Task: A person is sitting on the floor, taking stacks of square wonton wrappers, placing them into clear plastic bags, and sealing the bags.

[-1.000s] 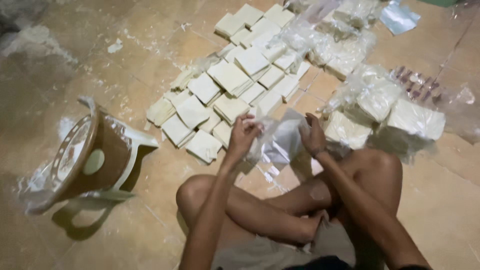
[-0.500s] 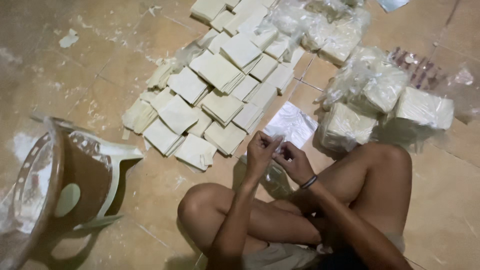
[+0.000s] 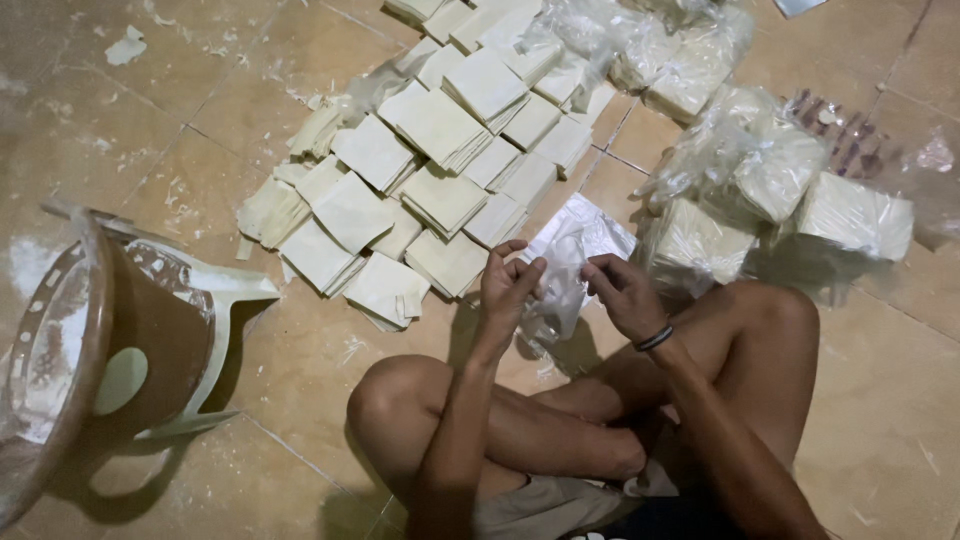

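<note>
You are sitting cross-legged on the tiled floor (image 3: 880, 400), holding a clear plastic bag (image 3: 565, 270) between both hands just above your knees. Your left hand (image 3: 505, 290) is pinching the bag's left edge, its fingers (image 3: 520, 270) curling together on the film, and your right hand (image 3: 625, 295), with a dark band at the wrist, is gripping the opposite edge with its fingertips closed on the plastic. The bag is hanging slack between them, and whether anything is lying inside it cannot be told. Just beyond your left fingers, loose stacks of pale square sheets (image 3: 430, 170) are lying spread across the floor, roughly twenty stacks, though the far ones are overlapping too much for an exact count. Just beyond your right fingers, already filled clear bags (image 3: 770, 170) are sitting in a cluster, each one holding a stack of the same pale squares; about five are showing here, with more of them piling up farther off near the top edge. Well to the left of your left hand, one brown plastic stool (image 3: 130, 340) is lying tipped on its side.
</note>
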